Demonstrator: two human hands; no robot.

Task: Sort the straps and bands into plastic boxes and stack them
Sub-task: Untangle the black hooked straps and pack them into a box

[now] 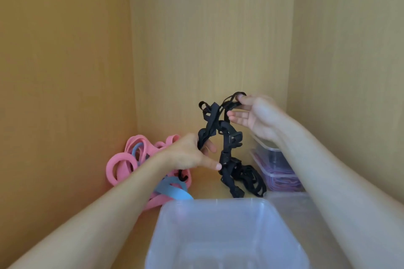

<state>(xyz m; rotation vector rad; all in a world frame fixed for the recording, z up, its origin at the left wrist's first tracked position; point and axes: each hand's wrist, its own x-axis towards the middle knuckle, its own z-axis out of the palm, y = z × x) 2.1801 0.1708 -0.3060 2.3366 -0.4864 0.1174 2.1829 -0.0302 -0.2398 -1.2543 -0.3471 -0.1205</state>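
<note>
Two hands: both are on the black straps (227,137), which hang lifted between them over the back of the shelf (209,183).
Left hand (188,155): fingers curled round the left strand of the tangle, one finger stretched toward a buckle lower down.
Right hand (258,118): thumb and forefinger pinch the topmost loop; the other fingers stand out straight.
Straps' place: the upper part is in the air, while the lower end lies heaped on the shelf near the back right corner, just behind the open box (209,201).
Handling: likely light, limp webbing that sags wherever it is unsupported. The loops and hard buckles look apt to snag on each other, so it should come up as one clump, not as single pieces.
Where to hold: probably best gathered at the buckles or bunched in the middle, with the trailing end supported so that it does not drag.
Bands: pink bands (122,166) and a blue band (175,190) are piled in the back left corner; they look rubbery and springy.
Boxes: the open clear box sits at the front edge. Two lidded boxes (279,172) stand stacked at the right side, the lower one holding purplish cord.
Surface: smooth wood-grain board, probably easy to slide a box on.
Room: wooden panels (209,39) close in the left, back and right, so both arms reach in from the front.
</note>
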